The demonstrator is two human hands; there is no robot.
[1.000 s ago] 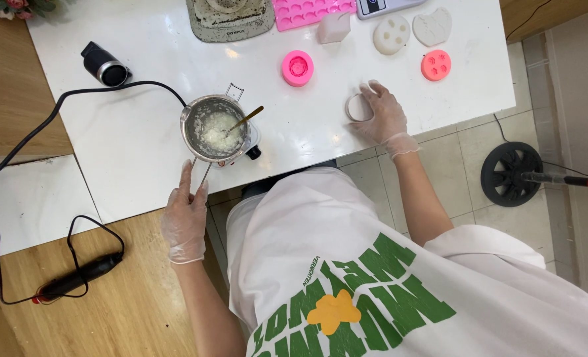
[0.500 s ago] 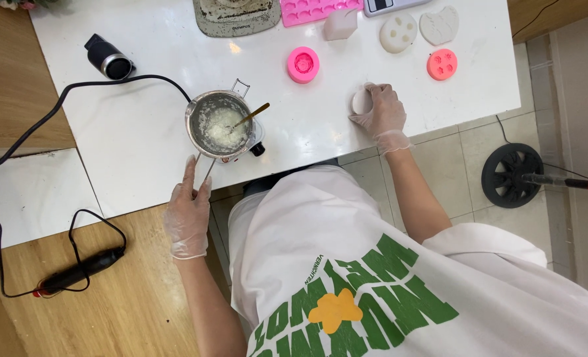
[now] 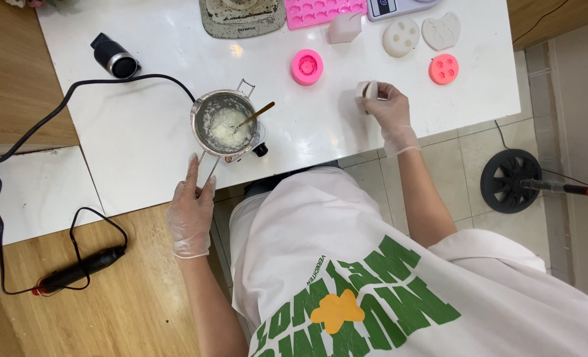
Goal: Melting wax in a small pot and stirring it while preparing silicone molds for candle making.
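A small steel pot of white, partly melted wax stands on the white table, a gold spoon leaning in it. My gloved left hand grips the pot's thin wire handle at the table's near edge. My gloved right hand holds a small round white mould, tipped on its edge just above the tabletop. A pink round mould lies between the pot and that hand.
At the table's far edge sit a grey appliance base, a pink tray mould, a white wax block, two white moulds, a coral mould. A black cylinder and black cable lie left. A fan base stands on the floor.
My right hand has lifted the white mould off the table and turned it from flat onto its edge, moving slightly away from me. My left hand stays on the pot handle.
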